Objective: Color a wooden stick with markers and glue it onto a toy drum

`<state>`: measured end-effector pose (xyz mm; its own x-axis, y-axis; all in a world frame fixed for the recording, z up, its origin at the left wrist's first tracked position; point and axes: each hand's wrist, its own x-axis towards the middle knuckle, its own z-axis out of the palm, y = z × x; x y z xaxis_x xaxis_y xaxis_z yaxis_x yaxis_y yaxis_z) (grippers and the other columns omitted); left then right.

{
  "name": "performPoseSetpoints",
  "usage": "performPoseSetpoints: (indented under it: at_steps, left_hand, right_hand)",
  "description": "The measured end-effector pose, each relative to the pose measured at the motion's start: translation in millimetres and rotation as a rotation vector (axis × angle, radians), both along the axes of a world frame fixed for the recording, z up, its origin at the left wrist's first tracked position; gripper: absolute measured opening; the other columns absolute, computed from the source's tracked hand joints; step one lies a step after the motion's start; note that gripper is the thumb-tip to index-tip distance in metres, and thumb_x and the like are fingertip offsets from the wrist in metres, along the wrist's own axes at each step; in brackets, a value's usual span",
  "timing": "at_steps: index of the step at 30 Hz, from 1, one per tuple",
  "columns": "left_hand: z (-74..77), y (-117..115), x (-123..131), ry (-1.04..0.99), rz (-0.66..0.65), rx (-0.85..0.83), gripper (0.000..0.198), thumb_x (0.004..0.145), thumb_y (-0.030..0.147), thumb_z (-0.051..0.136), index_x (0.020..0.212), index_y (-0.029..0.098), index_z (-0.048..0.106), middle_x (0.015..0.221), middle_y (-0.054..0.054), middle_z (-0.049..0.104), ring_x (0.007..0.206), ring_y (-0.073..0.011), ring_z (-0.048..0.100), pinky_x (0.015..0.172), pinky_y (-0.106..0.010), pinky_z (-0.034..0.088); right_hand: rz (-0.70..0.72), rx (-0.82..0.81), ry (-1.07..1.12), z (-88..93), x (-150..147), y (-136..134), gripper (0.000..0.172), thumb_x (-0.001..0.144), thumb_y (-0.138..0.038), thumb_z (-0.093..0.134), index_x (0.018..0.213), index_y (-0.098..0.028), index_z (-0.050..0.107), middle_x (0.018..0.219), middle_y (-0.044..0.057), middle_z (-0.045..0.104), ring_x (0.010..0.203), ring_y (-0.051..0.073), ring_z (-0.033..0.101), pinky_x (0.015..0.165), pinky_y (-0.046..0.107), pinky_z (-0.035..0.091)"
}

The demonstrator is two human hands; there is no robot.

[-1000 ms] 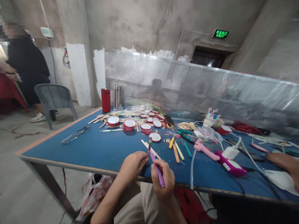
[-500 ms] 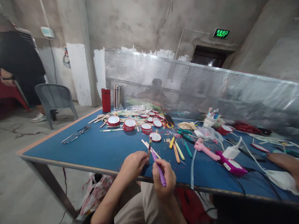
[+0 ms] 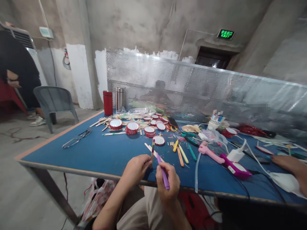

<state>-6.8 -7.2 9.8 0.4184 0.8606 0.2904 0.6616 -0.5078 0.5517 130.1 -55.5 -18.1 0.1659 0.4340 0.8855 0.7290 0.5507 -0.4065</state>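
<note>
My left hand (image 3: 139,167) is closed, pinching a wooden craft stick (image 3: 153,150) that stands up from the fingertips, with dark and coloured bands on it. In my right hand (image 3: 169,180) is a purple marker (image 3: 163,172), its tip pointing up beside the stick; whether they touch I cannot tell. Plain craft sticks (image 3: 149,147) lie on the table just beyond my hands. Right of them are a yellow marker (image 3: 176,145), an orange marker (image 3: 180,157), a pale yellow marker (image 3: 183,154) and a teal marker (image 3: 192,152). A round white piece with a red rim (image 3: 158,140) lies behind the stick.
Several red-rimmed round pieces (image 3: 132,127) and loose sticks cover the back of the blue table (image 3: 100,156). Glasses (image 3: 76,139) lie left. A pink-handled tool (image 3: 211,153), a purple device (image 3: 236,167) and cables occupy the right, near another person's hand (image 3: 285,163). A perforated metal screen (image 3: 144,73) stands behind.
The whole view has shifted slightly. My hands keep nearly the same pose, with the marker still close to the stick. At the far left, the standing person has moved a little.
</note>
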Motion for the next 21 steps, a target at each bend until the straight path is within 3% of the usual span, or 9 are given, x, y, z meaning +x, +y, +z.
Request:
performPoseSetpoints:
  at_steps: [9, 21]
  left_hand:
    - [-1.4, 2.6, -0.8, -0.025, -0.069, -0.012, 0.027, 0.088, 0.028, 0.043, 0.069, 0.019, 0.061, 0.07, 0.0, 0.065, 0.067, -0.0128, 0.057, 0.06, -0.019, 0.036]
    - [2.9, 0.6, 1.1, 0.028, -0.057, -0.004, 0.028, 0.089, 0.029, 0.041, 0.071, 0.02, 0.06, 0.072, 0.0, 0.066, 0.068, -0.0135, 0.058, 0.062, -0.02, 0.036]
  right_hand:
    - [0.025, 0.072, -0.027, 1.3, 1.1, 1.5, 0.013, 0.086, -0.013, 0.053, 0.097, -0.018, 0.059, 0.081, 0.004, 0.068, 0.074, 0.015, 0.067, 0.069, 0.025, 0.052]
    - [0.132, -0.108, 0.104, 4.1, 4.5, -2.3, 0.012, 0.088, -0.019, 0.05, 0.097, -0.019, 0.057, 0.083, 0.003, 0.065, 0.075, 0.014, 0.065, 0.07, 0.025, 0.051]
